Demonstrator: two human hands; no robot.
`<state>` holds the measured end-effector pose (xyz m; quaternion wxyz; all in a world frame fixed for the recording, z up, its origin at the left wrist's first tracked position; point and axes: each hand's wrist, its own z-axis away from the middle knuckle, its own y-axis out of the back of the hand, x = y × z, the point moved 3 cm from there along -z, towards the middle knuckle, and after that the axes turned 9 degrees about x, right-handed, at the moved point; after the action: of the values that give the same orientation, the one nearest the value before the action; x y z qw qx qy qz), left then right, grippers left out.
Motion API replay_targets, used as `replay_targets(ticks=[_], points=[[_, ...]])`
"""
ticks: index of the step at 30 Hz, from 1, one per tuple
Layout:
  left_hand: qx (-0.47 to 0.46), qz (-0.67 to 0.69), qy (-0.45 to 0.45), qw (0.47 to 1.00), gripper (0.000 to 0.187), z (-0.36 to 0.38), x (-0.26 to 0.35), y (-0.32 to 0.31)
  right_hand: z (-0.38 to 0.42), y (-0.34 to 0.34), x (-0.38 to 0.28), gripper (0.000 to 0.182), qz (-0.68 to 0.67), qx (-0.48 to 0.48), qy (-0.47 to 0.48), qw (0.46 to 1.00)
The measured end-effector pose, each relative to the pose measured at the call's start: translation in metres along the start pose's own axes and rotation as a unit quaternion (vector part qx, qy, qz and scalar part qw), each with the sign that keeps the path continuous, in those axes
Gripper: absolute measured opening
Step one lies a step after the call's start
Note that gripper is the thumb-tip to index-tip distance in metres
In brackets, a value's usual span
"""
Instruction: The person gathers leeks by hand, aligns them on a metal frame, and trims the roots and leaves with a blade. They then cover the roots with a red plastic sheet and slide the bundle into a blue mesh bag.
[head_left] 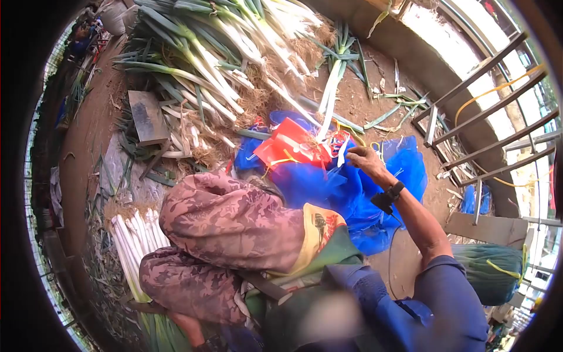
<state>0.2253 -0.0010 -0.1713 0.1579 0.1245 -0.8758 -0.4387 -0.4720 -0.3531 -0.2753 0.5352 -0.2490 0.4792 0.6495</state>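
Observation:
My right hand, with a dark band on its wrist, is over a heap of blue mesh. Its fingers are curled together beside a red printed plastic bag and a narrow white strip; what they pinch, if anything, I cannot make out. Low in the view, my left hand is partly behind my bent leg, near a bundle of trimmed leeks whose roots point away from me. Its fingers are hidden. One long leek lies with its root end at the red bag.
A big pile of leeks lies ahead, beside a small wooden board. Metal railings stand along the right side. A wrapped green bundle with a yellow tie sits at lower right. Leaf scraps litter the dirt floor.

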Motion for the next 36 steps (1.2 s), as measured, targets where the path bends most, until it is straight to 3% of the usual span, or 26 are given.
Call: replay_targets(ticks=[2, 4, 5, 7, 8, 11, 12, 13, 14, 15, 17, 19, 21, 23, 25, 27, 31, 33, 34, 36], points=[[0.007, -0.008, 0.002, 1.0, 0.029, -0.019, 0.035, 0.019, -0.01, -0.037, 0.005, 0.04, 0.043, -0.027, 0.03, 0.998], [-0.071, 0.008, 0.049, 0.996, 0.027, -0.073, 0.114, 0.047, -0.032, -0.069, -0.003, 0.038, 0.094, -0.039, 0.075, 0.992], [-0.072, 0.003, 0.053, 0.996, 0.027, -0.082, 0.118, 0.055, -0.039, -0.083, -0.02, 0.038, 0.107, -0.057, 0.078, 0.99], [-0.001, -0.039, -0.024, 0.999, 0.024, -0.097, 0.133, 0.066, -0.068, -0.112, -0.034, 0.038, 0.154, 0.001, 0.217, 0.964], [-0.007, -0.027, 0.039, 0.999, 0.026, -0.103, 0.141, 0.072, -0.084, -0.12, -0.041, 0.043, 0.212, 0.011, 0.212, 0.954], [0.021, -0.03, -0.006, 0.999, 0.026, -0.118, 0.169, 0.081, -0.132, -0.149, -0.041, 0.069, 0.255, 0.075, 0.226, 0.937], [0.022, -0.042, -0.08, 0.996, 0.017, -0.136, 0.215, 0.085, -0.141, -0.157, -0.041, 0.074, 0.303, 0.06, 0.162, 0.937], [0.024, -0.042, -0.078, 0.996, 0.017, -0.142, 0.223, 0.084, -0.145, -0.164, -0.037, 0.08, 0.347, 0.044, 0.095, 0.932], [0.024, -0.008, -0.114, 0.993, 0.014, -0.146, 0.229, 0.083, -0.151, -0.172, -0.026, 0.076, 0.364, 0.0, 0.042, 0.931], [0.026, 0.027, -0.15, 0.988, 0.012, -0.15, 0.238, 0.081, -0.151, -0.178, -0.019, 0.048, 0.423, 0.009, 0.066, 0.904], [0.003, 0.045, -0.168, 0.985, 0.011, -0.168, 0.274, 0.081, -0.129, -0.181, -0.027, 0.021, 0.421, -0.049, 0.127, 0.897], [-0.012, 0.058, -0.185, 0.981, 0.011, -0.18, 0.308, 0.07, -0.11, -0.18, -0.029, 0.018, 0.331, -0.021, 0.205, 0.921], [-0.152, 0.243, -0.145, 0.947, 0.012, -0.188, 0.338, 0.051, -0.094, -0.165, -0.045, 0.018, 0.293, -0.017, 0.241, 0.925], [-0.281, 0.3, -0.143, 0.9, 0.012, -0.187, 0.373, 0.029, -0.055, -0.129, -0.087, 0.022, 0.128, -0.001, 0.245, 0.961], [-0.356, 0.31, -0.22, 0.854, 0.026, -0.185, 0.417, 0.006, -0.034, -0.099, -0.108, 0.018, 0.009, -0.029, 0.18, 0.983], [-0.426, 0.282, -0.279, 0.814, 0.031, -0.182, 0.452, -0.008, -0.011, -0.075, -0.129, 0.021, -0.079, -0.027, 0.193, 0.978], [-0.43, 0.261, -0.238, 0.831, 0.04, -0.176, 0.482, -0.051, 0.04, -0.037, -0.173, 0.021, -0.196, -0.035, 0.122, 0.972], [-0.41, 0.266, -0.156, 0.858, 0.055, -0.181, 0.483, -0.067, 0.062, -0.022, -0.191, 0.022, -0.178, -0.006, 0.092, 0.98], [-0.402, 0.254, -0.133, 0.87, 0.074, -0.18, 0.479, -0.076, 0.07, -0.018, -0.197, 0.024, -0.201, -0.018, 0.089, 0.975], [-0.418, 0.292, -0.09, 0.856, 0.08, -0.165, 0.472, -0.1, 0.088, -0.006, -0.21, 0.025, -0.196, -0.025, 0.083, 0.977]])
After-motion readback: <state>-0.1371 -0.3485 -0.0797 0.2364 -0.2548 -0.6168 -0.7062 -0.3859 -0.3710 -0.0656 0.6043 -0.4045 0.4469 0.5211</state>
